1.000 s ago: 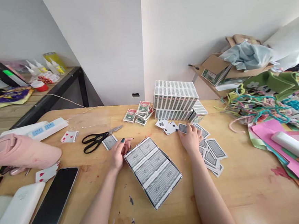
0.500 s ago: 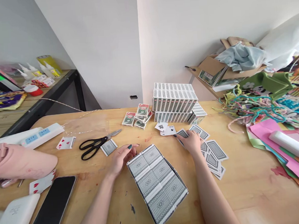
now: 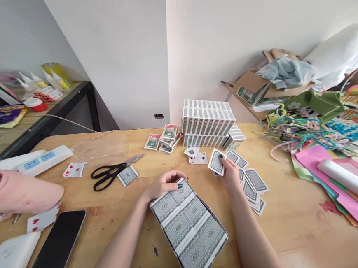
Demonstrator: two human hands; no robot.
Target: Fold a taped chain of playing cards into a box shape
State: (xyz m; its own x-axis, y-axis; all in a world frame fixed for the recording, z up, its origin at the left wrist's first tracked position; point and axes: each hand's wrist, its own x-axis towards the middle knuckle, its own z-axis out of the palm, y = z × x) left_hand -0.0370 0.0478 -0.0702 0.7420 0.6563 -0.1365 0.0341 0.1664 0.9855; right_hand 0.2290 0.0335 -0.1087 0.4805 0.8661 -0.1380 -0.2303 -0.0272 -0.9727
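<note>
Playing card (back showing), tilted, pinched in right hand

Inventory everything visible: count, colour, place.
Card-covered box: one, grey, front
Held card: one, grey, centre
Face-down cards: several, grey, mostly right
Face-up cards: several, white, centre and left
Scissors: one, black-handled, left
Loose packs: several, red-green, back
Stacked packs: many, white-green, back
Phone: one, black, left
Slab: one, white, left
Rounded item: one, pink, left
Power strip: one, white, left
Sheets: several, multicoloured, right
Elongated item: one, white, right
Cords: many, multicoloured, right
Fabric: one, green, right
Carton: one, brown, right
Bottles: several, white, left
Table: one, tan, centre
Left hand: one, dark nails, at box
Right hand: one, dark nails, holding card
</note>
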